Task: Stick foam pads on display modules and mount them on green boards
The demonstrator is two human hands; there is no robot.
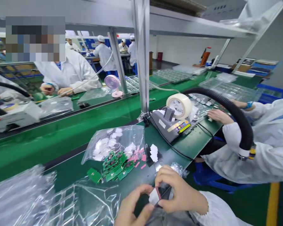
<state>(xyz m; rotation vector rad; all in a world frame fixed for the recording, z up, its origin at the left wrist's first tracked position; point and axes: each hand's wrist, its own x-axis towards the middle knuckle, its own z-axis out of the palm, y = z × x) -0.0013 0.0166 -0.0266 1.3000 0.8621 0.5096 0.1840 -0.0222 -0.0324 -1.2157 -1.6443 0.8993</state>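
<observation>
Near the bottom middle, my left hand [134,207] and my right hand [176,191] hold a small white piece with a pink edge [155,196] between their thumbs and fingers. Something dark lies against it under my right fingers; its shape is unclear. Just beyond are white pieces [153,153] on dark ones, and a few pink strips [143,166]. A pile of green circuit boards [115,164] sits to the left, in front of a clear bag of white pieces [108,142].
A grey tape dispenser [167,125] with a cable stands beyond my hands. Clear plastic trays [85,201] and wrapping [23,197] lie at left. A co-worker's hand [220,116] and sleeve are at right, under a black hose [235,113]. A metal post [142,62] rises ahead.
</observation>
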